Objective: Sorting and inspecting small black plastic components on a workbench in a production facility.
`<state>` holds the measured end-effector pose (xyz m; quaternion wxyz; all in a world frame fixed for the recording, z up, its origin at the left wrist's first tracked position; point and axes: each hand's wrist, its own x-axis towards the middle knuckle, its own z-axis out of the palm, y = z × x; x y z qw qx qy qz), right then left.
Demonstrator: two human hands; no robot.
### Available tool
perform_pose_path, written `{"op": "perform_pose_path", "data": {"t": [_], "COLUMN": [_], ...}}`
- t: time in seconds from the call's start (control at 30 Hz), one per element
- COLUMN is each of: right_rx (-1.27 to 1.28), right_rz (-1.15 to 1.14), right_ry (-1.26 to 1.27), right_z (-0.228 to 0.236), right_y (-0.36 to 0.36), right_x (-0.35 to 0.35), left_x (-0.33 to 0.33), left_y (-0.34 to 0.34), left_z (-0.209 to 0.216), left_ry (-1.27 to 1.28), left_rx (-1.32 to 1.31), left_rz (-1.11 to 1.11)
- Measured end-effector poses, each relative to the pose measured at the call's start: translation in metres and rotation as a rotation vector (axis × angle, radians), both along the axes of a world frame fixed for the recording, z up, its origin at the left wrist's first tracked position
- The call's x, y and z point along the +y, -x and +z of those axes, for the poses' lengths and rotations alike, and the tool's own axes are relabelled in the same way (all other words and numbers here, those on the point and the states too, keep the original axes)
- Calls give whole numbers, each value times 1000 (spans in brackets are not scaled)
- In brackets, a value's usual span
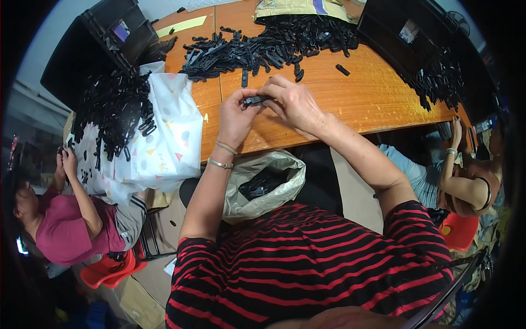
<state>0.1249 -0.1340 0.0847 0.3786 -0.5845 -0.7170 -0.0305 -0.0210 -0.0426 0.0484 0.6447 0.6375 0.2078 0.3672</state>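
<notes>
Over the near edge of the wooden table, both my hands meet around a small black plastic part. My left hand pinches it between thumb and fingers. The fingers of my right hand close on its right end and cover it there. Just beyond my left fingertips lies another black plastic piece. A large pile of similar black parts spreads across the table behind my hands. Below them, in my lap, an open whitish woven sack holds some dark parts.
At the left, a patterned plastic sheet lies under another black heap. Dark bins stand at both sides; the right one spills parts. A parcel bag lies at the back. People sit left and right.
</notes>
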Motion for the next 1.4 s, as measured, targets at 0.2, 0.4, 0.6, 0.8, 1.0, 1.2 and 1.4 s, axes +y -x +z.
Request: {"op": "perform_pose_path", "data": {"t": [0.2,0.4,0.6,0.8,1.0,1.2,1.4], "right_rx": [18,31,229,656,587,753,751], "right_rz": [16,10,23,50,11,60,-12], "right_ry": [-18,17,168,436,376,432,483], "right_z": [6,10,21,21,18,5,-33], "right_y": [1,2,5,2,4,13,24], "right_x": [-1,-3,-4,-2,-1,-5,-24], "left_x": [-6,-14,-18,-28,-28,-33,-36], "left_y": [13,18,21,21,24,24,35], "left_z": [13,16,14,27,31,24,-4], "left_ry": [119,68,4,-129,-310,-118,25], "left_rx": [11,-45,-8,-56,15,-94,-26], "left_rz": [-25,-64,6,37,55,13,-7]}}
